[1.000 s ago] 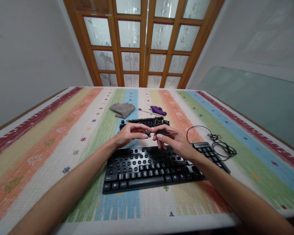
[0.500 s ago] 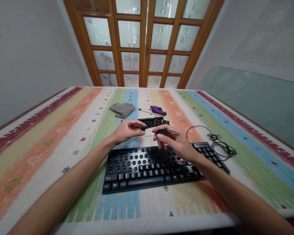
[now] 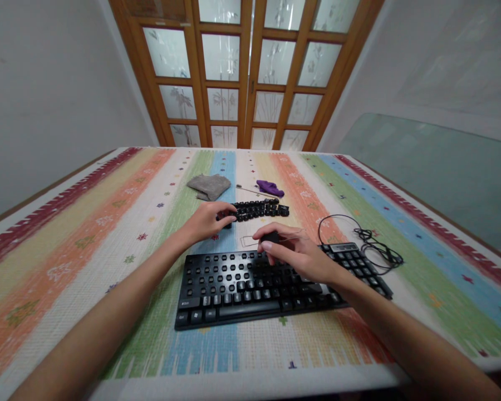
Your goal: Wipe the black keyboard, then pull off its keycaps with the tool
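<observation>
A black keyboard (image 3: pixel 250 309) lies in front of me, with many keycaps off its upper rows and bare key stems showing. Above its upper edge my right hand (image 3: pixel 294 248) closes around the black handle of a wire keycap puller (image 3: pixel 269 238); its thin wire loops point left. Farther back, loose black keycaps (image 3: pixel 256 210) stand in rows on the tablecloth. My left hand (image 3: pixel 209 221) is at the left end of those rows, thumb and index finger closed on a black keycap (image 3: pixel 229 224), partly hidden by the fingers.
A grey cloth (image 3: pixel 209 186) and a crumpled purple cloth (image 3: pixel 269 188) lie behind the keycaps, with a thin brush (image 3: pixel 254 191) between them. The keyboard's coiled black cable (image 3: pixel 371 245) rests at the right. A striped tablecloth (image 3: pixel 150 289) covers the table.
My left hand has moved left with the keycap, away from the puller, to the end of the rows. My right hand has come slightly left and nearer, still gripping the puller.
</observation>
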`<state>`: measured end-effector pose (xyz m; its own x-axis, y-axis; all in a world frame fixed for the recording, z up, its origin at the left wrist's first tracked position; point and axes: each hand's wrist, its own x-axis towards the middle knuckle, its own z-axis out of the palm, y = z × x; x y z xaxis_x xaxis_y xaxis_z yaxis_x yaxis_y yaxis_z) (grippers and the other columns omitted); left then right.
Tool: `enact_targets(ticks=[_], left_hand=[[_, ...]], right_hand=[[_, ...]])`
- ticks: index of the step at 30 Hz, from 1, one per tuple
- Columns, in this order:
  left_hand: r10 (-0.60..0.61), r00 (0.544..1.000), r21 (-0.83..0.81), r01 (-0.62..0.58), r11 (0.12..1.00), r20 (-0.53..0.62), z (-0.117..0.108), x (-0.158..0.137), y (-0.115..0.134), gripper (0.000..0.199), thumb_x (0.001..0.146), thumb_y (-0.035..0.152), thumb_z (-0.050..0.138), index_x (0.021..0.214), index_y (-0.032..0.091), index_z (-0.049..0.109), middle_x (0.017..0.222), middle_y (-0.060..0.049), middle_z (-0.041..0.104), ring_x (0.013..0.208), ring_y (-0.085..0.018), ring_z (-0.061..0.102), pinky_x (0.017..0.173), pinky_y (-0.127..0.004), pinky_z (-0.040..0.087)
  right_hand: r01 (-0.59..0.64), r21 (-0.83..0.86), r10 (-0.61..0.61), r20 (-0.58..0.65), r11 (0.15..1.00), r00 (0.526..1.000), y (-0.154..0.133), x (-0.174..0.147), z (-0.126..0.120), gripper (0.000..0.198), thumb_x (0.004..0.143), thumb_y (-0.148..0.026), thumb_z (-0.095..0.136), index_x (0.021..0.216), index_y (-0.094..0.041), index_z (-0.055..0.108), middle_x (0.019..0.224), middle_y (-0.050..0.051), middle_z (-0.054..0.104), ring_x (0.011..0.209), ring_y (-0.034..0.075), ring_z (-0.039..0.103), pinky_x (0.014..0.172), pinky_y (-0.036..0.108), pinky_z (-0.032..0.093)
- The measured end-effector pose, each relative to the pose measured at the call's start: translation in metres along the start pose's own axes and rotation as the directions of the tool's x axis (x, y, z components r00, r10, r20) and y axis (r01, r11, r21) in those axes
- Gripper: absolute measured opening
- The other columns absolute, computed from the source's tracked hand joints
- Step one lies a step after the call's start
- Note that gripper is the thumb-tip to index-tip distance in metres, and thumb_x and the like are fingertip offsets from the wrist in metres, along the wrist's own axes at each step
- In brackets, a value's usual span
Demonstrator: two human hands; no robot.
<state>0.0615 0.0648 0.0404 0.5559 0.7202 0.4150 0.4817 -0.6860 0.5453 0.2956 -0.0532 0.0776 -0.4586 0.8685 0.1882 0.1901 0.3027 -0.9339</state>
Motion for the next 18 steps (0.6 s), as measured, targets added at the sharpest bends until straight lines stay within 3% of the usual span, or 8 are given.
enact_targets(ticks=[6, 11, 18], left_hand=[[0.108, 0.988, 0.191, -0.127, 0.973, 0.106, 0.014, -0.005, -0.006, 0.018, 0.087, 0.022, 0.062, 0.102, 0.017, 0.069, 0.101, -0.009, 0.072, 0.098, -0.026, 0.063, 0.091, -0.042, 0.046], [0.188, 0.974, 0.277, -0.216, 0.936, 0.124, 0.021, -0.005, -0.007, 0.012, 0.09, 0.022, 0.062, 0.097, 0.017, 0.07, 0.104, -0.01, 0.067, 0.103, -0.026, 0.055, 0.094, -0.045, 0.043], [0.192, 0.974, 0.356, -0.222, 0.908, 0.118, 0.028, -0.005, -0.013, 0.013, 0.09, 0.025, 0.065, 0.095, 0.016, 0.073, 0.107, -0.012, 0.064, 0.104, -0.029, 0.053, 0.089, -0.046, 0.043]], right_hand=[[-0.002, 0.001, 0.002, 0.005, 1.0, 1.0, 0.0, 0.001, 0.0, 0.015, 0.093, -0.028, 0.058, 0.104, -0.019, 0.063, 0.089, 0.001, 0.063, 0.064, 0.01, 0.058, 0.062, 0.027, 0.045], [-0.005, -0.007, 0.005, 0.012, 1.0, 1.0, 0.001, 0.0, 0.0, 0.016, 0.093, -0.029, 0.058, 0.104, -0.019, 0.064, 0.088, 0.001, 0.063, 0.064, 0.01, 0.057, 0.061, 0.027, 0.045], [-0.048, -0.015, 0.049, 0.045, 0.999, 0.998, 0.002, 0.0, 0.0, 0.017, 0.091, -0.03, 0.059, 0.102, -0.017, 0.065, 0.084, 0.002, 0.065, 0.062, 0.011, 0.058, 0.06, 0.027, 0.045]])
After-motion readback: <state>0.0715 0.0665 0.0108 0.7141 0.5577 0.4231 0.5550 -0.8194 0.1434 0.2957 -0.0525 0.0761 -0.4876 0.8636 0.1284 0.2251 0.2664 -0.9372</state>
